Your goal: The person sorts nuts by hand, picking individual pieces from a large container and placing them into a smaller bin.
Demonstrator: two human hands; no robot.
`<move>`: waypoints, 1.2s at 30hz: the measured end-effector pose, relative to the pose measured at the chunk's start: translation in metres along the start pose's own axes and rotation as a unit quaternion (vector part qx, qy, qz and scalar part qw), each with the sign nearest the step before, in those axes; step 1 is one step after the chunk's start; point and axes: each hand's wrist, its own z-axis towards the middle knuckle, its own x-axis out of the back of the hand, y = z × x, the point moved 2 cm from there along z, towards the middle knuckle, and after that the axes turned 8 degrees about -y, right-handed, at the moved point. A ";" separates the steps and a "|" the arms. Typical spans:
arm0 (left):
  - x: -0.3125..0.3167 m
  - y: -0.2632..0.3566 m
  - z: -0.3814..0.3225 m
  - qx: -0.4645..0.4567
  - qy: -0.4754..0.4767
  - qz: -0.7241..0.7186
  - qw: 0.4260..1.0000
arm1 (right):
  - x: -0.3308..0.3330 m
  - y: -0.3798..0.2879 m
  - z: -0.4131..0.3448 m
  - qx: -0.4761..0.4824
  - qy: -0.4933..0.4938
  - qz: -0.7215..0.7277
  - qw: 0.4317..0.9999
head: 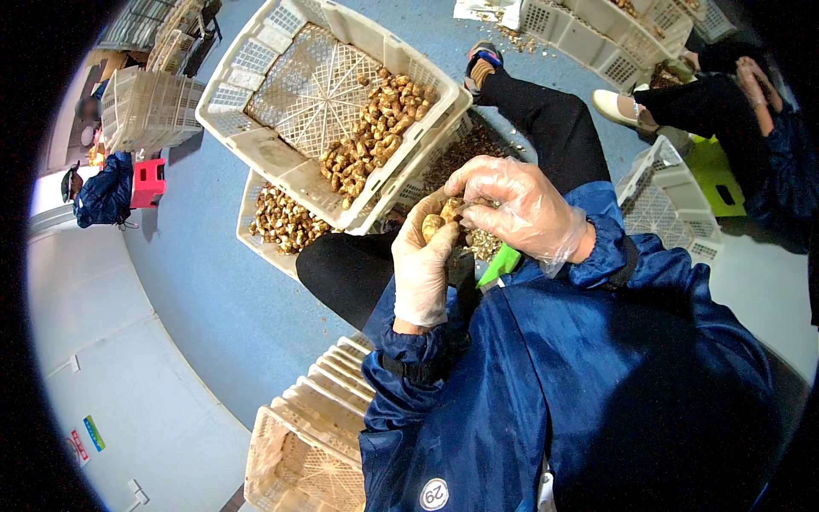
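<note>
My left hand (422, 259), in a thin pale glove, holds small yellow-brown mushroom-like pieces (433, 225) between thumb and fingers. Close against its right side, my right hand (518, 208), in a clear plastic glove, has its thumb and fingertips pinched near the same pieces; whether it grips one is hidden. In front of me a white plastic crate (240, 131) holds a heap of similar brown pieces (377, 131) along its right side. Below its near edge, a lower crate (246, 224) holds more pieces with pale cut faces (288, 217). Dark and pale scraps (483, 243) lie beneath my hands.
Stacked empty crates (307, 441) stand beside me at the lower left. A co-worker's hands (752, 83) are at the right, near a green stool (716, 176) and another crate (672, 198). More crates (576, 38) line the top right. Another person (105, 192) is far left by a pink stool (149, 184).
</note>
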 end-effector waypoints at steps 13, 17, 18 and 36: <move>-0.006 0.002 0.003 -0.056 -0.017 -0.038 0.998 | 0.004 0.011 -0.003 -0.180 -0.015 0.303 0.936; -0.005 0.004 0.003 -0.038 -0.003 -0.060 0.997 | 0.010 0.008 0.002 -0.074 0.056 0.122 0.988; -0.002 0.003 0.002 -0.030 0.001 -0.077 0.997 | 0.012 0.004 0.003 -0.018 0.073 0.037 0.996; -0.006 0.012 -0.006 -0.060 0.018 0.101 0.993 | 0.015 0.003 0.002 -0.059 -0.009 0.105 0.993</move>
